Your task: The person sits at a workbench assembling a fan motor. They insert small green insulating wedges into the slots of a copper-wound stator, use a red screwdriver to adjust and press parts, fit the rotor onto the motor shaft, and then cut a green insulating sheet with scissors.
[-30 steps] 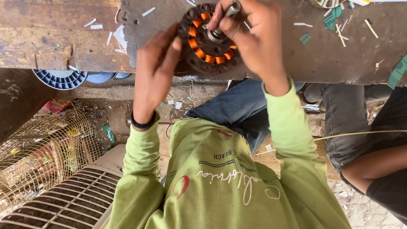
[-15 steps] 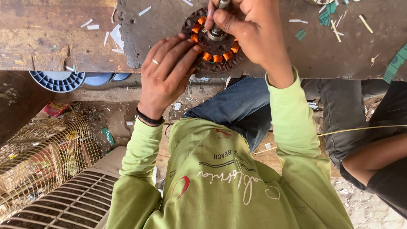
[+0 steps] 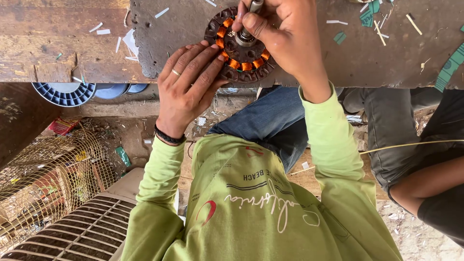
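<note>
The motor coil (image 3: 240, 46) lies on the workbench (image 3: 72, 43) edge; left hand (image 3: 188, 87) spreads flat against its rim (fingers splayed), right hand (image 3: 280, 36) pinches the metal shaft (image 3: 251, 14) at its centre.

Place: small repair workshop | Evidence: worn wooden workbench (image 3: 43, 43) littered with paper scraps; copper-wound motor stator (image 3: 241, 48) laid on it; fan guard (image 3: 43, 193), grille (image 3: 77, 237) and spool (image 3: 65, 93) stored on dirt floor

Worn wooden workbench (image 3: 48, 43), dusty littered dirt floor (image 3: 135, 140), wire fan guards (image 3: 43, 188), daylight.
</note>
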